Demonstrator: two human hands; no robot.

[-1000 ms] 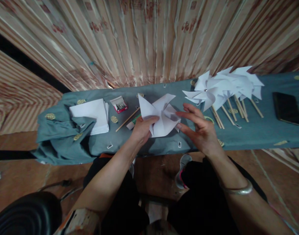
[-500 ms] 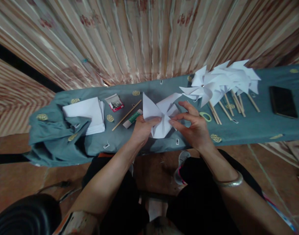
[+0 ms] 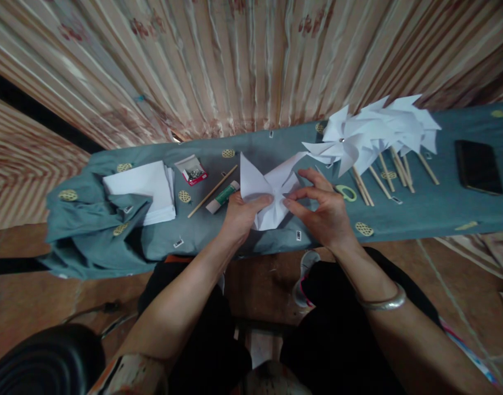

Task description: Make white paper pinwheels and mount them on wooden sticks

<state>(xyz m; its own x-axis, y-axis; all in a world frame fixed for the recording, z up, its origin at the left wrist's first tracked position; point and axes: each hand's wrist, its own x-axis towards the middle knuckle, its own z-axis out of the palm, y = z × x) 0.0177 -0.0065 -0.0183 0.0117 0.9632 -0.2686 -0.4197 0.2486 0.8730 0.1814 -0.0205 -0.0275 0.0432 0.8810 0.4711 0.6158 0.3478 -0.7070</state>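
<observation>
Left hand: the left hand [image 3: 243, 216] is closed on a white, four-bladed folded-paper pinwheel [image 3: 278, 184], with the thumb pressed near its centre.
Right hand: the thumb and forefinger of the right hand [image 3: 326, 211] are set narrow against the paper, right of centre; whether a flap is pinched between them cannot be told. A silver-coloured metal bangle [image 3: 385, 300] is worn on the wrist.
Folded corners: could be sprung loose, in judgement, if the left thumb were lifted too soon; a blade could be creased by too hard a press, or the centre set askew by a slipped corner.
Paper pinwheel: plain white, points flared, folds gathered at the middle; held between both hands, over the middle of the cloth; no stick seen on it.
Glue stick: a green-and-white tube [image 3: 222, 197], laid just beside the left hand.
Wooden stick: one thin, pale rod [image 3: 213, 191], laid beyond the tube.
Small box: red-and-white card [image 3: 192, 170], open, with shiny metal pieces inside.
Paper stack: white sheets [image 3: 158, 189], partly covered by a cloth fold.
Scissors: a pale-green loop handle [image 3: 345, 192], near the right hand.
Finished pinwheels: white paper on wooden sticks [image 3: 378, 131], overlapped in a row.
Phone: a black, flat rectangle [image 3: 479, 166], at far right.
Cloth: grey-green, pineapple-patterned fabric [image 3: 210, 236], spread beneath.
</observation>
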